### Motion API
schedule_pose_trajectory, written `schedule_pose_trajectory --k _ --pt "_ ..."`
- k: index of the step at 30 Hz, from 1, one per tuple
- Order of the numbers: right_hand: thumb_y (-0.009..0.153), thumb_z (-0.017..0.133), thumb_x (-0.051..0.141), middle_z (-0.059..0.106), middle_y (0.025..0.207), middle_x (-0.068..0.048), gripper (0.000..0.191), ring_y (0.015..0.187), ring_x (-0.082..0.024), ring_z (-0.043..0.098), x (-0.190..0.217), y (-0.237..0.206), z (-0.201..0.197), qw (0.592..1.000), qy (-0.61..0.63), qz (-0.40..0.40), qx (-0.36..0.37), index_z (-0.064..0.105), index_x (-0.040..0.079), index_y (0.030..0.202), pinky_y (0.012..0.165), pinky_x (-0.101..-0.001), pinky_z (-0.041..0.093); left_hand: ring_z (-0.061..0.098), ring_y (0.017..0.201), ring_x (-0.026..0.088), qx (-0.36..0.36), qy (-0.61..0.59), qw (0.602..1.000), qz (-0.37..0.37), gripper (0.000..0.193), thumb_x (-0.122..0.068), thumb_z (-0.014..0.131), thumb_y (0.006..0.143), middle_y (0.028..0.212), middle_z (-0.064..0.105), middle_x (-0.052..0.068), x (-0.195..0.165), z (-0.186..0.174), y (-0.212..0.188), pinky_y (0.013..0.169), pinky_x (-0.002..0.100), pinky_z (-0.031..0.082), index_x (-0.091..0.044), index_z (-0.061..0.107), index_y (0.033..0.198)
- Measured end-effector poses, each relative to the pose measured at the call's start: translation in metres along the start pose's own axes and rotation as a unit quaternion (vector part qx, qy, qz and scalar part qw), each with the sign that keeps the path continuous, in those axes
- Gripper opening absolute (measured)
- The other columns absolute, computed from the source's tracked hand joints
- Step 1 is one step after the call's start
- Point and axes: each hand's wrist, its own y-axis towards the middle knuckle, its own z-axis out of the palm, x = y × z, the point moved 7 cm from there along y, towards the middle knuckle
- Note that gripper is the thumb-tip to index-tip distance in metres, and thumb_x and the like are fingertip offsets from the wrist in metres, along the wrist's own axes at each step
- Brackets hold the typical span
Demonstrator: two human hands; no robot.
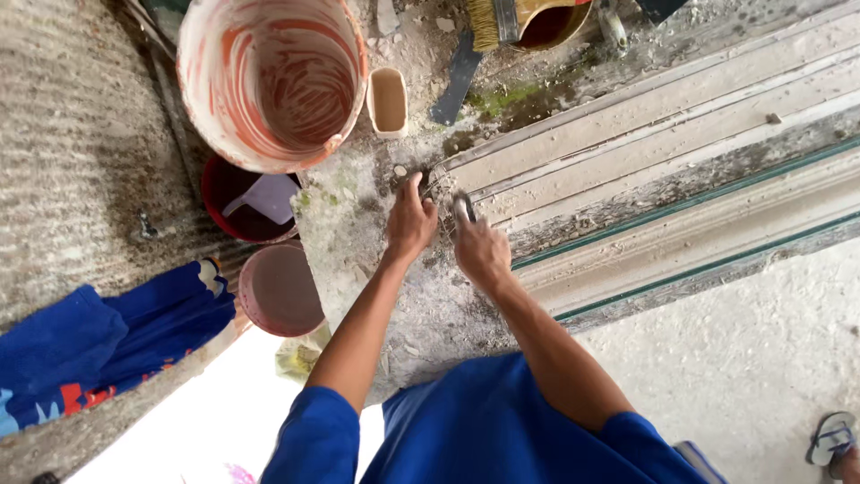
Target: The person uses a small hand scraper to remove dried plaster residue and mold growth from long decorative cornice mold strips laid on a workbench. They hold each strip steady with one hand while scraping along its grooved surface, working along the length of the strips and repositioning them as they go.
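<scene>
The left hand (pixel 410 220) is pressing down at the near end of the weathered wooden frame (pixel 663 170), which is serving here as the reference landmark. Its fingers are lying close together and curled over the frame's end; whether they are clamping anything cannot be determined. The right hand (pixel 479 249) is positioned just beside the left hand, over the same end of the frame, and is closing around a small dark tool (pixel 464 208). The tool's tip is meeting the frame's pale, flaking surface; its exact type is too small to identify.

The frame is lying flat on the dusty concrete floor (pixel 743 358) and is running away from the hands toward the right edge of the view. A green line is showing along its lower mouldings.

To the left of the frame's end, a large paint-smeared bucket (pixel 269 81) is standing open and upright. A small beige tub (pixel 388 101) is sitting between that bucket and the frame. Below the bucket, further from the frame, a dark red container (pixel 246 202) and a pinkish container (pixel 279 289) are resting near each other. Above the frame, a wide paintbrush (pixel 497 20) is lying across a round pot (pixel 551 22). A blue cloth (pixel 98 341) is lying well apart from the frame, at the far left.
</scene>
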Motion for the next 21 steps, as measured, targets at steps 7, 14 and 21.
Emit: schedule_pose_trajectory --k 7,14,21 --pt "0.113 0.028 0.029 0.061 0.102 -0.031 0.046 0.036 -0.007 0.041 0.001 -0.001 0.011 0.997 0.065 -0.011 0.04 0.036 0.025 0.158 0.022 -0.0233 0.033 0.075 0.085 0.033 0.233 0.075 0.962 -0.123 0.041 -0.041 0.055 0.104 0.093 0.075 0.018 0.012 0.025 0.017 0.08 0.047 0.058 -0.004 0.073 0.109" --pt "0.108 0.029 0.021 0.059 0.088 -0.022 0.052 0.036 -0.006 0.043 0.015 0.006 -0.01 0.996 0.035 -0.019 0.077 0.029 0.022 0.161 0.021 -0.0216 0.035 0.055 0.056 0.017 0.369 0.148 0.917 0.009 0.031 -0.026 0.053 0.101 0.072 0.065 0.01 -0.039 0.041 0.083 0.056 0.038 0.047 -0.003 0.073 0.102" --pt "0.111 0.027 0.024 0.062 0.083 -0.017 0.051 0.045 -0.014 0.048 0.018 0.03 -0.009 0.989 0.066 0.007 0.135 0.026 0.024 0.163 0.03 -0.029 0.041 0.044 0.046 0.009 0.404 0.152 0.902 -0.013 0.028 -0.026 0.053 0.101 0.063 0.058 0.001 -0.069 0.079 0.122 0.043 0.03 0.036 -0.005 0.072 0.102"
